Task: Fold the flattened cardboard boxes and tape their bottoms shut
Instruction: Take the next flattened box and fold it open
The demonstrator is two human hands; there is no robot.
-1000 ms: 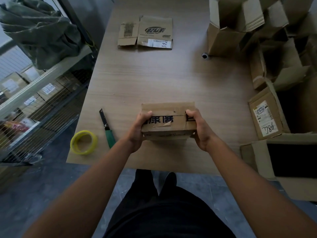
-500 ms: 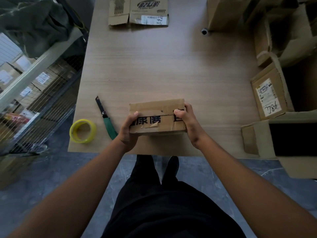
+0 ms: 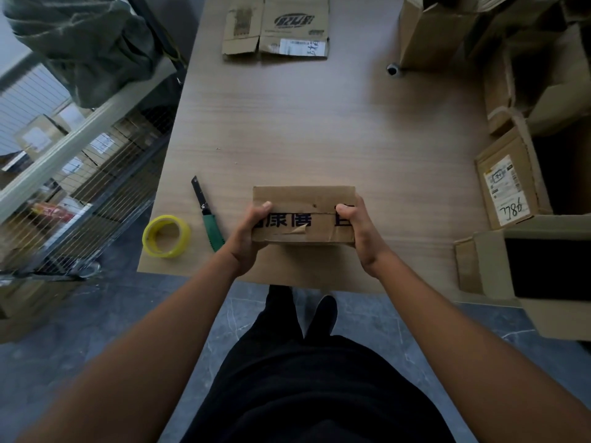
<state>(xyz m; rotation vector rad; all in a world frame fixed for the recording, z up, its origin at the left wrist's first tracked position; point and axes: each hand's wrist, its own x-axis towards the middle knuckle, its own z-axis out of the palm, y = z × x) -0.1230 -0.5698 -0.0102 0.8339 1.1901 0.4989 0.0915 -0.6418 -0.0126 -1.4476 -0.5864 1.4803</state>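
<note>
Head view. Item: small brown folded cardboard box [image 3: 303, 215], black printed characters across its upper face, two flaps meeting along a seam, a small curl of torn surface near the middle. It sits at the middle of the near edge of the light wood-grain table [image 3: 319, 129]; whether it rests on the top or is held just clear cannot be told. Left hand [image 3: 248, 238]: clamped on the box's left end, thumb on the upper face, fingers curled beneath. Right hand [image 3: 358, 231]: clamped on the right end in the same way. Near left corner: yellow roll of adhesive tape [image 3: 166, 236], lying flat; just beside it, green-handled utility knife [image 3: 208, 215], between roll and box. Far edge: flattened brown printed cardboard box [image 3: 278, 27]. Right edge: cluster of assembled brown cardboard boxes [image 3: 508, 187], one bearing a white label.
</note>
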